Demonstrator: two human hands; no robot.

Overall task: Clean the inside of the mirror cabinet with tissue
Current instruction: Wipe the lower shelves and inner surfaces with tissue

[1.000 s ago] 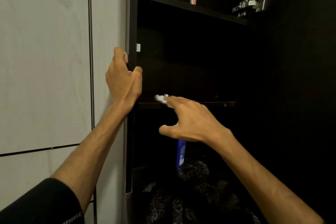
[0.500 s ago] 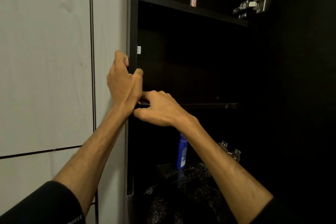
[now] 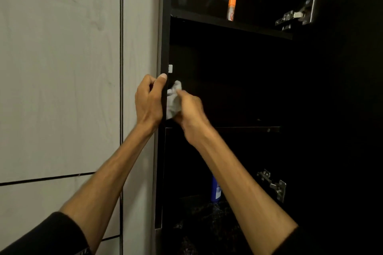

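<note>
Wiping now runs up the inner face of the left side panel (image 3: 167,51) of the cabinet (image 3: 232,27). The right hand (image 3: 189,113), its fingers curled round the crumpled tissue (image 3: 173,100), presses the wad against that panel just above the middle shelf (image 3: 248,129). A second ago the same hand was reaching with the tissue along the front of that shelf; half a second ago it had slid to the shelf's left end, beside the other hand. It has since risen onto the vertical panel, so the shelf pass looks finished and the side wall is, by judgement, the surface in hand. The left hand (image 3: 148,101) keeps its grip on the panel's front edge, thumb on the edge and fingers curled round the outer side, little changed throughout. An orange-capped tube (image 3: 231,9) stands on the upper shelf (image 3: 228,24) and a blue bottle (image 3: 215,190) below; both compartments probably remain to be wiped.
</note>
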